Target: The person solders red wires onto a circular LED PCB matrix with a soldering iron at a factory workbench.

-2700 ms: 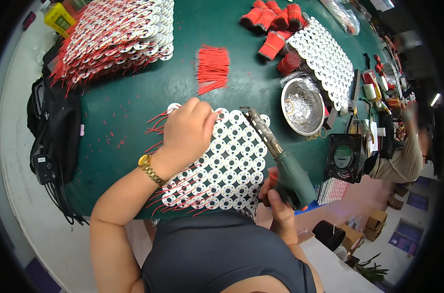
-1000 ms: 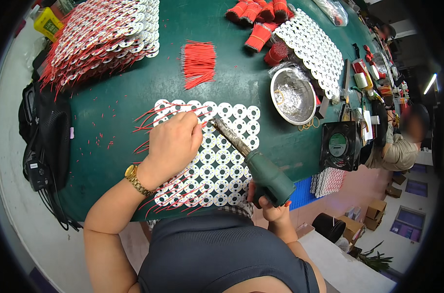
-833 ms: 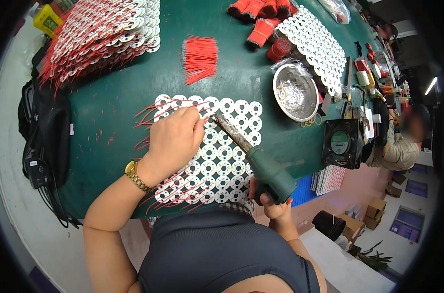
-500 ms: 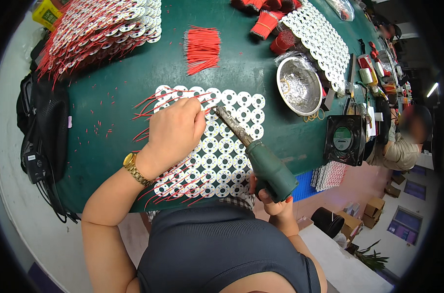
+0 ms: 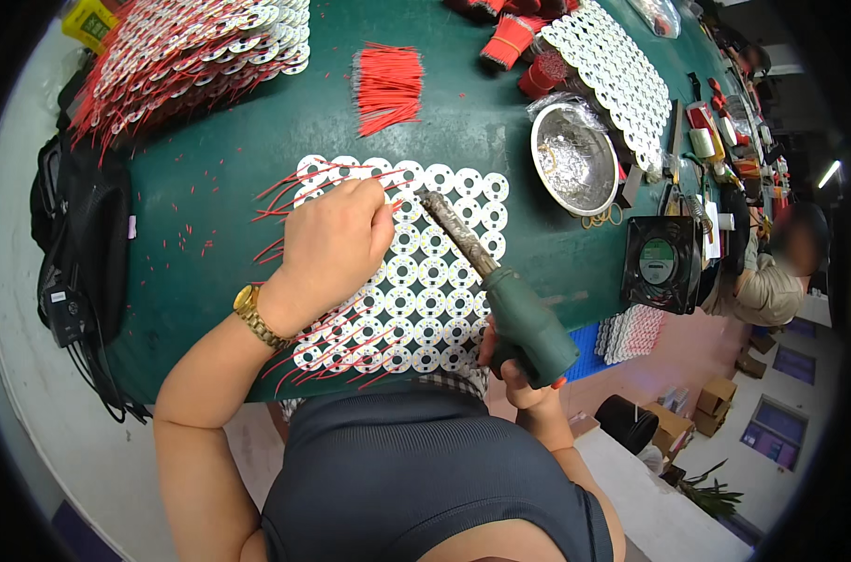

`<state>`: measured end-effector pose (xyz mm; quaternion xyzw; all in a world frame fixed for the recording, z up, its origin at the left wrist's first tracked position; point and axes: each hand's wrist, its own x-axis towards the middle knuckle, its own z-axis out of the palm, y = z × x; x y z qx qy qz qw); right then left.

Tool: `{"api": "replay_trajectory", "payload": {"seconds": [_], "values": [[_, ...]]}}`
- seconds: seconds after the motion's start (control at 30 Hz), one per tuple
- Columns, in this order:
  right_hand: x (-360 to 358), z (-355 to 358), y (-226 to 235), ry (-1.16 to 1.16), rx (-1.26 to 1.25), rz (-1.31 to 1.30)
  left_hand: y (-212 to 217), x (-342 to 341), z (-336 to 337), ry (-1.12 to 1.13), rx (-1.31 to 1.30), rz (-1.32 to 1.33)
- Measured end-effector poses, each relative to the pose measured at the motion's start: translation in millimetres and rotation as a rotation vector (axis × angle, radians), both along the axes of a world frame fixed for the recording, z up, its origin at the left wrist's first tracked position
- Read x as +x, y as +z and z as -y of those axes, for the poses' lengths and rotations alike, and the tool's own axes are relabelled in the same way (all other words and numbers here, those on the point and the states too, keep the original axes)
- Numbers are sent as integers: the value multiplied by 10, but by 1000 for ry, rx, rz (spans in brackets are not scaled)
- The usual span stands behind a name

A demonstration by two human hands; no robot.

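A panel of round white circuit boards (image 5: 431, 273) joined in rows lies on the green table in front of me. My left hand (image 5: 337, 239), with a gold wristwatch (image 5: 257, 314) at the wrist, is closed over the panel's upper left part. Its fingertips pinch a red wire (image 5: 396, 204), whose end shows at a board. My right hand (image 5: 524, 386) grips a green soldering gun (image 5: 528, 323) from below. The gun's crusted metal tip (image 5: 432, 201) hovers just right of the pinched wire. Red wires stick out leftward from the panel's left boards.
A bundle of red wires (image 5: 388, 89) lies beyond the panel. At the upper left rises a stack of wired boards (image 5: 201, 56). A metal bowl (image 5: 575, 161), a black fan (image 5: 660, 265) and another board panel (image 5: 613, 80) stand at right. Further right sits another person (image 5: 762, 281).
The soldering gun's tip has shifted slightly right and away from my left fingertips. My left hand stays nearly in place, still pinching the wire.
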<state>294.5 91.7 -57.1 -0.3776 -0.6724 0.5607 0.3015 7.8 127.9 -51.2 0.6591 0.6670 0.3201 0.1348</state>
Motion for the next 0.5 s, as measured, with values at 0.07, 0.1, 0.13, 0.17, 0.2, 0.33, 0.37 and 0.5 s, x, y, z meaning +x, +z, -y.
{"api": "replay_trajectory", "payload": {"seconds": [0.07,0.1,0.13,0.17,0.2,0.33,0.37,0.5], "values": [[-23,29,22,-57,-44,-17,18,4,4,-3,4,-4],[-35,44,41,-115,-88,-35,31,8,7,-3,-22,-3],[-45,54,66,-113,-88,-35,44,3,8,-2,-47,-2],[-53,64,96,-158,-187,-55,53,-6,14,0,-47,-2],[-67,68,126,-202,-286,-75,61,-19,26,-5,-62,-7],[-138,63,184,-289,-267,-151,226,-173,63,-16,-124,-127],[-110,40,158,-217,-212,-220,295,-204,66,36,-95,-170],[-98,82,193,-297,-331,-186,588,-113,65,87,65,-32]]}}
